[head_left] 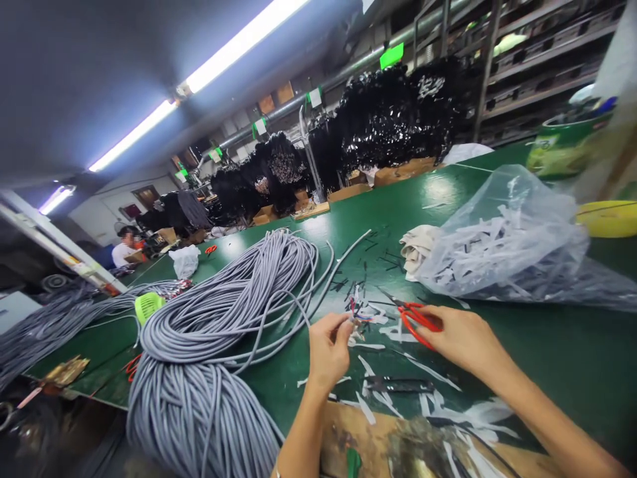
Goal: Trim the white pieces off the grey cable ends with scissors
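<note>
The fingers of my left hand (328, 352) are pinched together on a wire end (352, 312), where thin coloured strands show at the fingertips; I cannot tell which cable it belongs to. The fingers of my right hand (460, 335) are closed about the handles of the red-handled scissors (421, 325), whose blades point toward my left hand and stand apart from the wire end. Both hands are raised over the green tabletop (567, 345), near its front edge. Left of my left hand, a large coil of grey cable (233, 285) lies on the tabletop, with a second grey bundle (199, 425) below it at the front edge. Just beyond and between my hands, short black offcuts (343, 284) are scattered. Nearer to me, a black hand tool (398, 384) lies among white strips (367, 408), above a brown board (348, 431). Beyond my right hand, a clear plastic bag (517, 206) filled with white scraps rests beside a crumpled cloth (419, 249). A light green device (148, 307) stands left of the coil. Far left, another person (121, 255) sits; black bundles (398, 119) hang along the back.
</note>
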Motion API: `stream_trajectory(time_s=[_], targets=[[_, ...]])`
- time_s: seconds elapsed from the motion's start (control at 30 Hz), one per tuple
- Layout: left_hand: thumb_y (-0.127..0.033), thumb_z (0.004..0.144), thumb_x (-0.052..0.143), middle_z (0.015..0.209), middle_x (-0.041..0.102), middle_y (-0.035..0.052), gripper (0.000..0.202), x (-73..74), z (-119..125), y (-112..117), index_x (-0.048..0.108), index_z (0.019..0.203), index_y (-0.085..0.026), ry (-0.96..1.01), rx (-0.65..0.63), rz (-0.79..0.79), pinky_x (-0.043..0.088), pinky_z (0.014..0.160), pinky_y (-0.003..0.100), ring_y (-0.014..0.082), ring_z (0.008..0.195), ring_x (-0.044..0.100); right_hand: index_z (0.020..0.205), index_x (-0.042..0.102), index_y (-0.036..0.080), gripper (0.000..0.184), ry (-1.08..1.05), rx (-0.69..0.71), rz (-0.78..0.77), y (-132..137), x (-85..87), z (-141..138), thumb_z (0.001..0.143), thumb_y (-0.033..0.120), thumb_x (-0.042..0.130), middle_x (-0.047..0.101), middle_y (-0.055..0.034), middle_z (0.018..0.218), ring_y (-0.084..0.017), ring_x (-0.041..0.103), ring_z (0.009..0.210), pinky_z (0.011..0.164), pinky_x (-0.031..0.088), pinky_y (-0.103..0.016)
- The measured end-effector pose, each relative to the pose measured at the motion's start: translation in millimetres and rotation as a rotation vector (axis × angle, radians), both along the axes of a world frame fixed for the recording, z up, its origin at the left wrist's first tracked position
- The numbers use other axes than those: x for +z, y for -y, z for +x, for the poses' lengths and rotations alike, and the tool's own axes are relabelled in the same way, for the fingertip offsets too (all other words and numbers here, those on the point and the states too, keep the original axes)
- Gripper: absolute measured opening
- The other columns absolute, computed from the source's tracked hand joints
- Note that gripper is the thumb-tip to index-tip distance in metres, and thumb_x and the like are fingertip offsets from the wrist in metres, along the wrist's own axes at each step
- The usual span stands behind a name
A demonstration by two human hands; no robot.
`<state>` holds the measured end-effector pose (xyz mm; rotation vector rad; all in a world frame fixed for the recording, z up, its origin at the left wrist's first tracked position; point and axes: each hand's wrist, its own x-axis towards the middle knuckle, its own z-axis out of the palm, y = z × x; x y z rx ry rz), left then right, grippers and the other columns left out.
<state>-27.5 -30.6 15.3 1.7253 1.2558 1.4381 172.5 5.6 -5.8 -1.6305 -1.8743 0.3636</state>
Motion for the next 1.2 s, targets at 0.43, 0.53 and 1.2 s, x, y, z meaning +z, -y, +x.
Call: stream_trajectory(time_s=[0.43, 0.53, 1.2], targets=[[-0.036, 0.09, 0.041, 0.059, 0.058, 0.0048, 0.039, 1.1, -4, 3, 0.069, 0.079, -0.011, -0.21, 0.017, 0.273, 0.037, 0.052, 0.024, 0.0137, 0.054, 0.049, 0.054, 0.048, 0.02, 0.045, -0.299, 0.31, 0.369, 19, 7.8, -29, 0.076, 0.059, 0.052, 0.049, 0.0015, 0.05, -0.01, 0.043, 0.044, 0.042, 0.038, -0.022], [-0.037, 0.091, 0.04, 0.061, 0.06, 0.0061, 0.041, 1.7, -4, 4, 0.069, 0.081, -0.01, -0.243, -0.017, 0.294, 0.039, 0.052, 0.024, 0.0139, 0.055, 0.051, 0.053, 0.048, 0.02, 0.042, -0.257, 0.339, 0.406, 18, 4.5, -28, 0.08, 0.052, 0.051, 0.047, 0.0019, 0.048, -0.009, 0.042, 0.043, 0.04, 0.035, -0.021], [-0.064, 0.074, 0.051, 0.049, 0.041, -0.0019, 0.059, 2.0, 1, 6, 0.067, 0.065, -0.008, 0.15, -0.108, -0.171, 0.025, 0.043, 0.021, 0.0067, 0.044, 0.028, 0.058, 0.049, 0.021, 0.033, -0.178, 0.309, 0.488, 23, 4.6, -28, 0.083, 0.043, 0.049, 0.052, 0.001, 0.051, -0.011, 0.046, 0.043, 0.042, 0.038, -0.022]])
